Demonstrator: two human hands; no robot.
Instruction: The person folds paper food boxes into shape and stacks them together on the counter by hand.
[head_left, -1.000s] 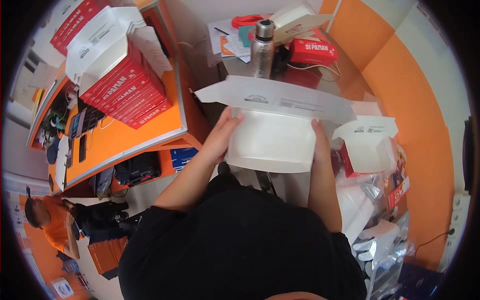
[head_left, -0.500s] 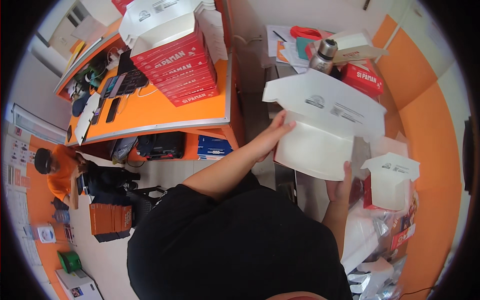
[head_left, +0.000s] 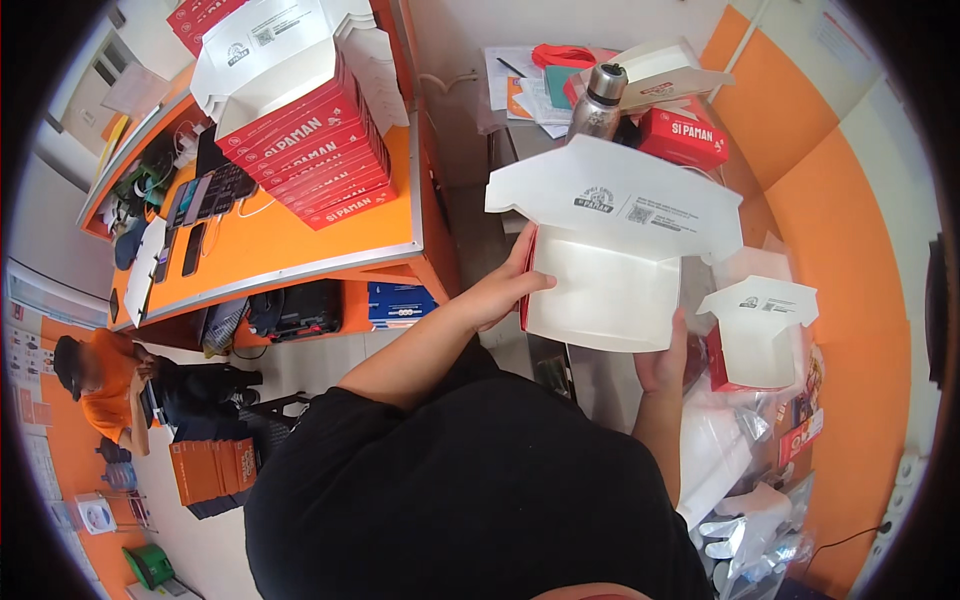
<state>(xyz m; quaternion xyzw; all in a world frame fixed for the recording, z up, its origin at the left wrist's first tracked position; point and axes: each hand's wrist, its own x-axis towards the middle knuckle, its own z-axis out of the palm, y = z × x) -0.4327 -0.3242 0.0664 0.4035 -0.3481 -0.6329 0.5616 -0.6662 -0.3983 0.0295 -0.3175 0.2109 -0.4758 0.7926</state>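
An open white cardboard food box with red outer sides is held up in front of me, its lid flap spread wide above. My left hand grips its left wall, fingers curled over the edge. My right hand supports the box's lower right corner from beneath. A second open box of the same kind stands just to the right on the counter.
A stack of red boxes with one open on top sits on an orange table to the left. A steel bottle, a closed red box and papers lie ahead. Plastic bags fill the lower right. A seated person in orange is far left.
My head has turned, so the scene has shifted; the held box now sits more upright and lower right in view, both hands still on it.
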